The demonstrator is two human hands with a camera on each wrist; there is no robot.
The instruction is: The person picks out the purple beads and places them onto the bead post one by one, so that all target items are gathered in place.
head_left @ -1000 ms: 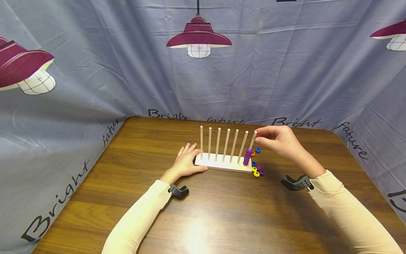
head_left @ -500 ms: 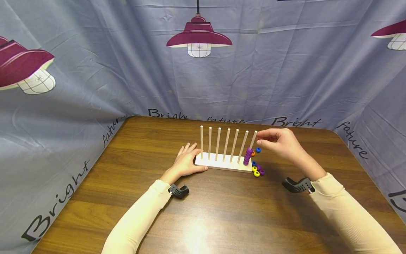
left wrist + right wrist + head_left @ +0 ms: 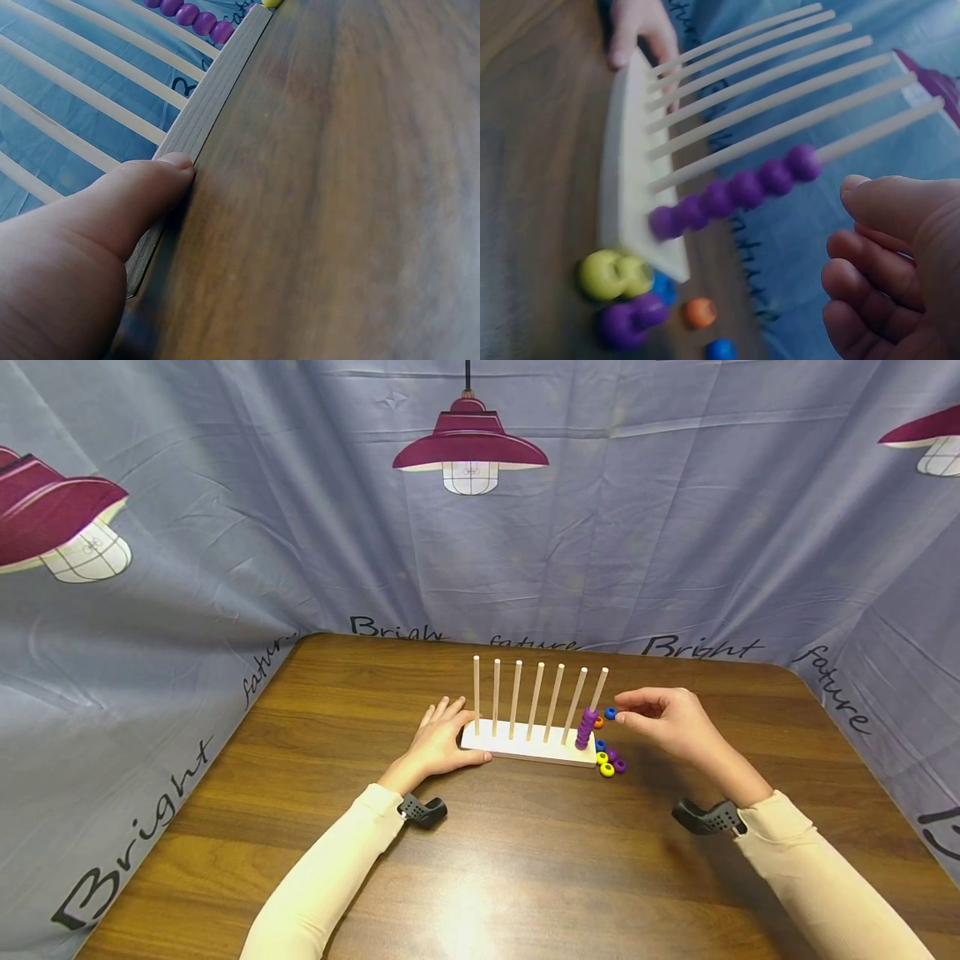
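A pale wooden bead stand (image 3: 525, 744) with a row of upright pegs sits on the table. Several purple beads (image 3: 746, 190) are stacked on its rightmost peg; the other pegs are bare. My left hand (image 3: 441, 745) grips the stand's left end, with the thumb (image 3: 169, 169) on the front edge and other fingers behind. To the right of the beaded peg, my right hand (image 3: 669, 720) hovers above the table, fingers loosely bent and nothing in them. Near its fingertips in the head view lies a blue bead (image 3: 611, 713).
Loose beads lie at the stand's right end: an orange bead (image 3: 598, 722), yellow beads (image 3: 604, 275), purple beads (image 3: 622, 324) and another blue bead (image 3: 600, 746). The brown wooden table (image 3: 525, 860) is surrounded by a grey-blue printed curtain (image 3: 600, 552).
My right hand has moved from the top of the rightmost peg to the right and lower. My left hand and the stand stay in place.
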